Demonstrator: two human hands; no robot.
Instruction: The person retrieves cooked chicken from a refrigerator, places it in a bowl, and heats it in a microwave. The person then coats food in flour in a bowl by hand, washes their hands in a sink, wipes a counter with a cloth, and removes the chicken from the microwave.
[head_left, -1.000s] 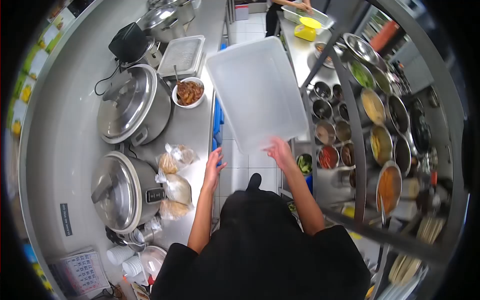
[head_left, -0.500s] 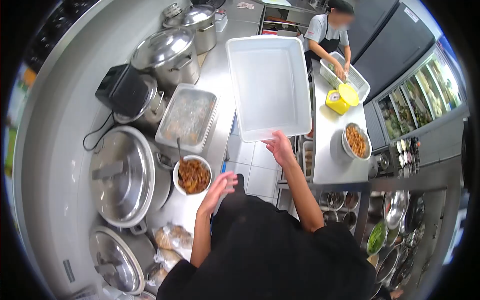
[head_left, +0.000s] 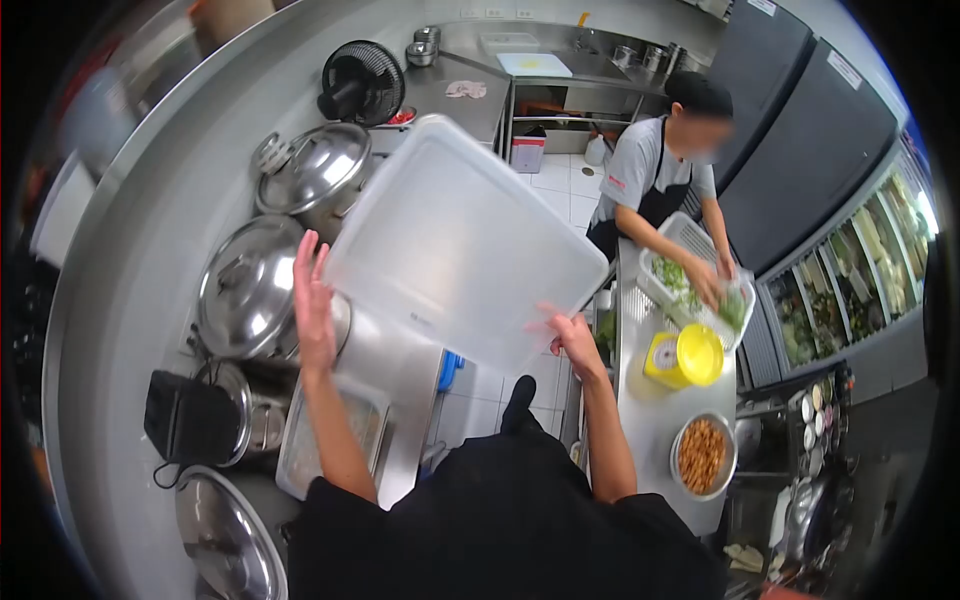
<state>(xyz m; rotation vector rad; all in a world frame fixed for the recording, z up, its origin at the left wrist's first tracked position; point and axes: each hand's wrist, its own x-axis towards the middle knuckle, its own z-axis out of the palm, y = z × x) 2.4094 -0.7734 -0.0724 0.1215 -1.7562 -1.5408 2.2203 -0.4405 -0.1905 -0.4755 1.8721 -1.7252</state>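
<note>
A large translucent white plastic tub [head_left: 465, 235] is tilted in the air in front of me. My left hand [head_left: 315, 300] lies along its left corner, fingers nearly straight, palm side against the edge. At the lower right corner, my right hand [head_left: 572, 340] grips the tub, and its fingers show blurred through the plastic. Below my left forearm, a clear-covered container [head_left: 345, 440] rests on the steel counter [head_left: 405, 405], partly hidden by the arm.
Lidded steel pots [head_left: 250, 285] line the left counter, with a black fan [head_left: 365, 85] farther back. On the right counter [head_left: 640, 400] are a yellow scale [head_left: 685, 357] and a bowl of brown chunks [head_left: 703, 456]. A co-worker [head_left: 650, 170] handles greens in a white basket [head_left: 665, 305].
The tub has turned from upright to a diagonal tilt. My left hand has come up from near the bowl of brown food to the tub's left corner. My view has shifted forward.
</note>
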